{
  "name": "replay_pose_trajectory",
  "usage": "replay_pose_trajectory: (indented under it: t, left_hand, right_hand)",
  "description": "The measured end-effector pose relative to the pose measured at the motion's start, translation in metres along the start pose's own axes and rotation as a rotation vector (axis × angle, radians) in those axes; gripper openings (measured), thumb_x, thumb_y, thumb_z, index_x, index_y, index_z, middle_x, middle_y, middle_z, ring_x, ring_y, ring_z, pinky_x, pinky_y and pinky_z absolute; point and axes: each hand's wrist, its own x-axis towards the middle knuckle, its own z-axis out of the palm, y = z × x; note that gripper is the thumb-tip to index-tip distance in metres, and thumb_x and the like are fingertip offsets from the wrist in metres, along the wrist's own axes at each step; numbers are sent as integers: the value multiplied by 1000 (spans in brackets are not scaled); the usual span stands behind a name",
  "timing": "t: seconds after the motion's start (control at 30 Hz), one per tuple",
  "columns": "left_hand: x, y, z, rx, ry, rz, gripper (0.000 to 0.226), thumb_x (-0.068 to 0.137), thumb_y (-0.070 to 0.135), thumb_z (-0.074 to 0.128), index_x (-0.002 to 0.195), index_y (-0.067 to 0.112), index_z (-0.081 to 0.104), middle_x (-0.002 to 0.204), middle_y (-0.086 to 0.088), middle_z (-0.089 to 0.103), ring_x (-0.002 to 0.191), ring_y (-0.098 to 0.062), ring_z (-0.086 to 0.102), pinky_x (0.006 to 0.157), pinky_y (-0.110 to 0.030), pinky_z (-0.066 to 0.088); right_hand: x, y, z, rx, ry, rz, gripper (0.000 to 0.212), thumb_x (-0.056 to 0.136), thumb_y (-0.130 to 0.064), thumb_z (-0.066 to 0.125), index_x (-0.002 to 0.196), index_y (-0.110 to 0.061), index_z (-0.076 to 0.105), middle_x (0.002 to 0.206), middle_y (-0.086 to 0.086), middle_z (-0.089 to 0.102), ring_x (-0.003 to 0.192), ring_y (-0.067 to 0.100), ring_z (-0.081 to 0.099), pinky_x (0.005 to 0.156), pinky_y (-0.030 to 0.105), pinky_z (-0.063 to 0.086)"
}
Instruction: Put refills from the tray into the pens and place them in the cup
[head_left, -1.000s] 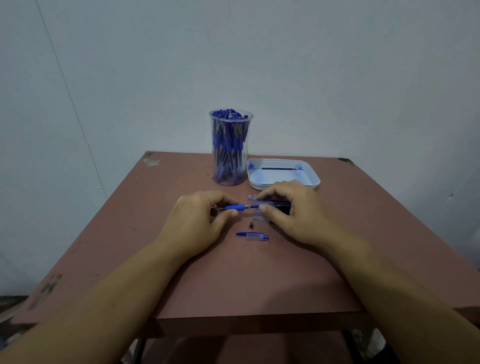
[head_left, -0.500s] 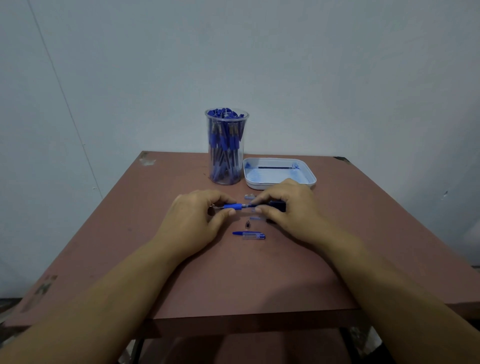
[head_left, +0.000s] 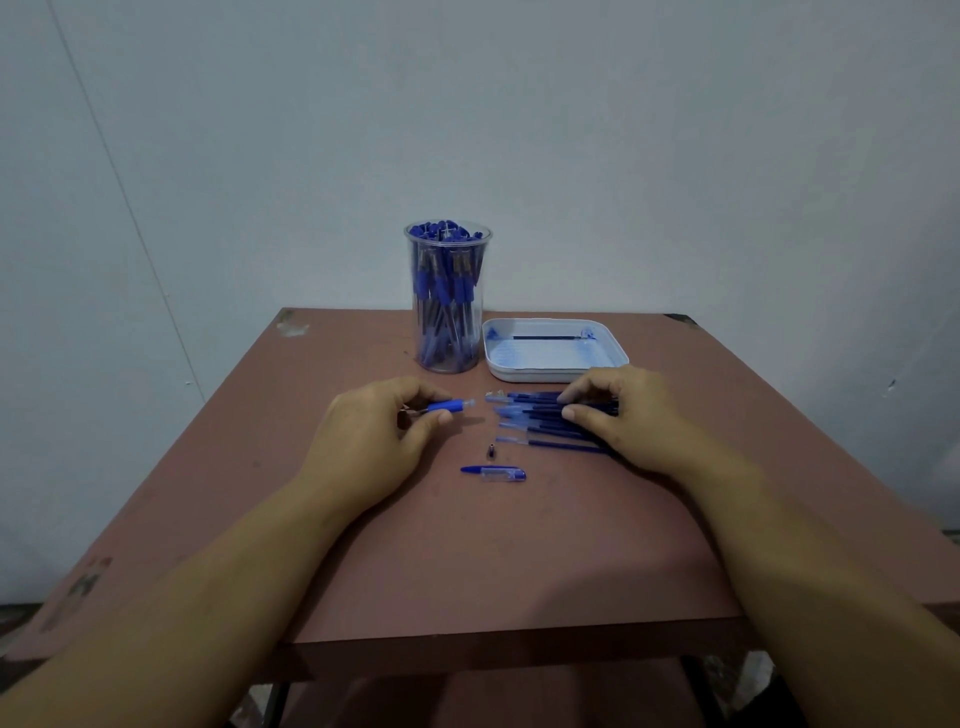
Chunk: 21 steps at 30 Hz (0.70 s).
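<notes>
My left hand (head_left: 382, 439) pinches a short blue pen grip section (head_left: 448, 406), its tip pointing right. My right hand (head_left: 621, 415) lies over the right ends of several dark blue pen barrels (head_left: 540, 415) that rest side by side on the table, thumb and fingers closed on one of them. A clear cup (head_left: 448, 304) packed with blue pens stands behind my left hand. To its right sits the white tray (head_left: 540, 375), with one thin refill (head_left: 545, 337) lying along its far side.
A clear pen cap with a blue end (head_left: 493, 473) and a small dark tip piece (head_left: 491, 451) lie loose between my hands on the reddish-brown table (head_left: 467, 561). A pale wall rises close behind the table's far edge.
My hands have drawn apart: the blue grip section stayed in my left hand, and my right hand slid right with the barrel, uncovering the row of barrels.
</notes>
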Motion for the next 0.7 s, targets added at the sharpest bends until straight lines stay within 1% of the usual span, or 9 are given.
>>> replay_pose_trajectory:
  t: [0.07,0.1,0.17,0.23,0.3,0.4,0.53,0.63,0.7]
  left_hand:
    - [0,0,0,1,-8,-1,14,88,33,69,102,35,73,78,30,59,74,8,56,69,-15,41]
    - [0,0,0,2,-9,2,14,88,33,69,102,35,73,78,29,60,75,8,56,69,-15,42]
    - [0,0,1,2,-9,4,15,88,34,69,102,35,73,78,29,60,75,8,56,68,-14,41]
    - [0,-1,1,0,-12,2,15,88,35,69,103,35,73,78,28,61,75,8,56,67,-13,40]
    - [0,-1,2,-3,-14,-2,15,88,35,69,103,35,73,79,27,62,76,8,56,66,-12,39]
    - [1,-2,2,-12,-21,-6,16,88,35,69,103,34,73,81,25,64,76,7,56,67,-14,41]
    - [1,-2,2,-21,-26,-3,17,88,36,69,104,34,73,84,23,66,77,5,57,69,-16,44]
    - [3,-3,4,-18,-23,9,17,88,36,69,104,35,73,82,25,65,77,3,58,68,-16,43]
    - [5,-3,5,-22,-18,5,15,88,35,69,103,36,73,80,28,63,78,4,58,68,-15,43]
  right_hand:
    - [0,0,1,-23,-11,-12,17,87,-25,71,84,-40,65,87,-22,62,87,-13,51,72,4,35]
    - [0,0,1,-36,-8,-19,19,86,-26,72,83,-43,64,89,-21,62,90,-10,51,73,5,34]
    - [0,1,1,-46,8,-36,25,85,-28,72,81,-49,60,90,-21,62,93,-2,49,78,13,36]
    - [1,0,1,-46,17,-49,28,84,-28,73,80,-51,58,90,-22,62,96,3,49,81,21,38]
    - [1,-1,1,-61,9,-60,28,84,-29,74,80,-52,57,89,-23,61,96,5,49,81,24,38]
    - [0,-2,-2,-83,-10,-76,25,84,-30,73,80,-49,58,88,-24,60,95,3,48,80,23,37]
    - [14,-3,-12,-28,-8,-42,21,86,-28,71,80,-45,61,91,-21,61,93,-7,48,76,15,35]
    - [37,-1,-25,-41,-43,1,15,89,-31,68,84,-43,62,96,-22,60,95,-2,49,74,19,35]
    - [52,2,-31,-81,-71,28,6,91,-31,65,93,-37,65,96,-23,57,94,0,50,70,13,34]
